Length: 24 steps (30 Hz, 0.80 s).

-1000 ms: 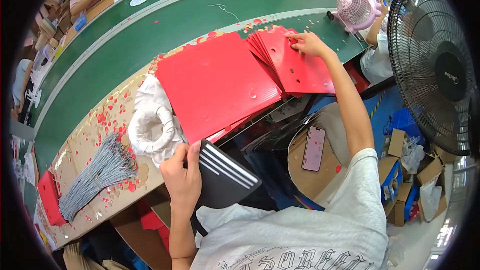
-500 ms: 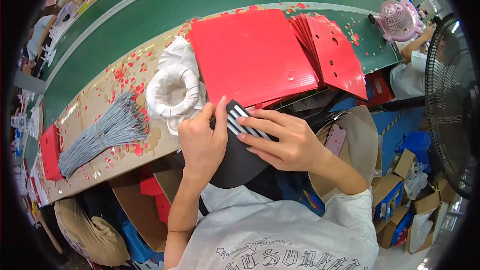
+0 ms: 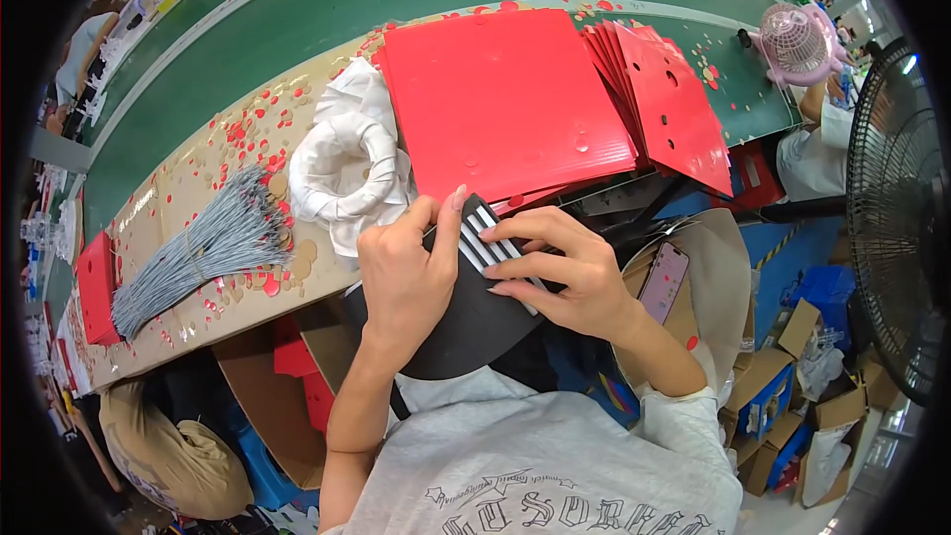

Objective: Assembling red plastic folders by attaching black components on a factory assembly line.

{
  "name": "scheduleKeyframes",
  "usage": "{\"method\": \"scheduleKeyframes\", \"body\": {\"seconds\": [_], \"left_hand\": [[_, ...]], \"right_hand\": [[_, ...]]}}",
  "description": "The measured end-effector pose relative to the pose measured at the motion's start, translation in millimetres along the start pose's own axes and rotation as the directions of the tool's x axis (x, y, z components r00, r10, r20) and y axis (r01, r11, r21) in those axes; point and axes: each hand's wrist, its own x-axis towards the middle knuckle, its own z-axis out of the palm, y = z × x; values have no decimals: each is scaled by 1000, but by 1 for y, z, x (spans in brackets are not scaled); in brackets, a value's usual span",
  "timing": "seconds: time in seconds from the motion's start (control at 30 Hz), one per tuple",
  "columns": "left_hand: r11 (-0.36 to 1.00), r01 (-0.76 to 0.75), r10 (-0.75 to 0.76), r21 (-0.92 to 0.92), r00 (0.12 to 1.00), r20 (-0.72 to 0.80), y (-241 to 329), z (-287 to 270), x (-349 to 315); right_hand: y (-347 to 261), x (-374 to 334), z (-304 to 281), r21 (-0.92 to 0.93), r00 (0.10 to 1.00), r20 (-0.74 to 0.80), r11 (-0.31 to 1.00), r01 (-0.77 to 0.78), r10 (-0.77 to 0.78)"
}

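Close to my body is a black piece (image 3: 458,335) with a rounded near edge and several white stripes at its upper right; its exact kind is unclear. My left hand (image 3: 406,267) is closed at its upper left edge, fingers curled and thumb pointing up. From the other side, my right hand (image 3: 575,272) bends its fingers onto the striped part, with fingertips pressing the stripes. The underside of the piece is hidden. Just beyond my hands lies a stack of red sheets (image 3: 505,104); left of it, a ring of white cloth (image 3: 344,170).
Grey cords (image 3: 203,256) lie bundled on the cardboard-covered bench among red and tan dots. Fanned red sheets with holes (image 3: 674,114) stand right of the stack. A phone (image 3: 664,282) rests at lower right. A black fan (image 3: 897,218) and pink fan (image 3: 799,43) are to the right.
My right hand has shifted slightly right and down along the stripes, and more of them shows. My left hand has moved a little right. The whole view has tilted slightly.
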Motion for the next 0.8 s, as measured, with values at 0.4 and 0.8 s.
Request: {"method": "scheduleKeyframes", "body": {"seconds": [0.4,0.8], "left_hand": [[871,-259,252,418,965,73,-2,1,-11],[848,-421,405,320,906,119,-13,25,-9]], "right_hand": [[44,74,-21,80,985,-20,982,-171,173],[82,94,7,-127,983,63,978,-164,173]]}}
